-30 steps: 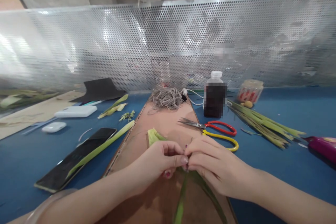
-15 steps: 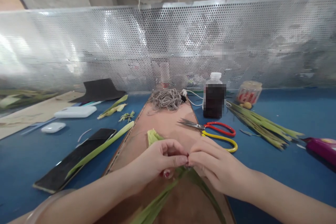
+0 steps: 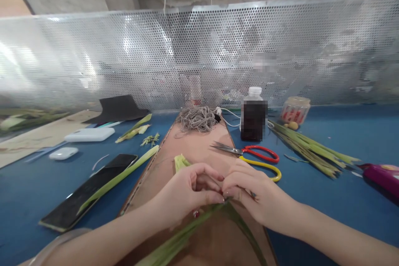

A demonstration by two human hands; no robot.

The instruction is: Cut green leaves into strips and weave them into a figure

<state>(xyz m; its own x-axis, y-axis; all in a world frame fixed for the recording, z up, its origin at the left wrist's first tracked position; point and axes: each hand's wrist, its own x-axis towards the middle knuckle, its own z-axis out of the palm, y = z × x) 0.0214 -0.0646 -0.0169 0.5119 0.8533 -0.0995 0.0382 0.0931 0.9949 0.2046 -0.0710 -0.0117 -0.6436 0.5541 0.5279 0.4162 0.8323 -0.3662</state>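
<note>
My left hand (image 3: 193, 191) and my right hand (image 3: 254, 191) meet over a tan board (image 3: 202, 143), fingertips pinched together on green leaf strips. One long leaf strip (image 3: 183, 232) runs down to the left from the fingers; a narrower, darker strip (image 3: 246, 228) hangs down to the right. Where they join is partly hidden by my fingers. Behind my left hand a pale green leaf end (image 3: 181, 162) lies on the board. Scissors with one red and one yellow handle (image 3: 262, 149) rest just beyond my right hand, blades pointing left.
Grey cord (image 3: 198, 118) is heaped at the board's far end. To the right are a dark bottle (image 3: 253, 120), a jar (image 3: 295, 110), a leaf bundle (image 3: 311, 147) and a purple object (image 3: 382, 178). A phone (image 3: 90, 191) and white cases lie left. A perforated metal screen (image 3: 199, 50) stands behind.
My fingers have shifted their pinch on the strips, with the right fingertips curling lower. The left-hand strip has swung a little further left. Objects on the table stay put.
</note>
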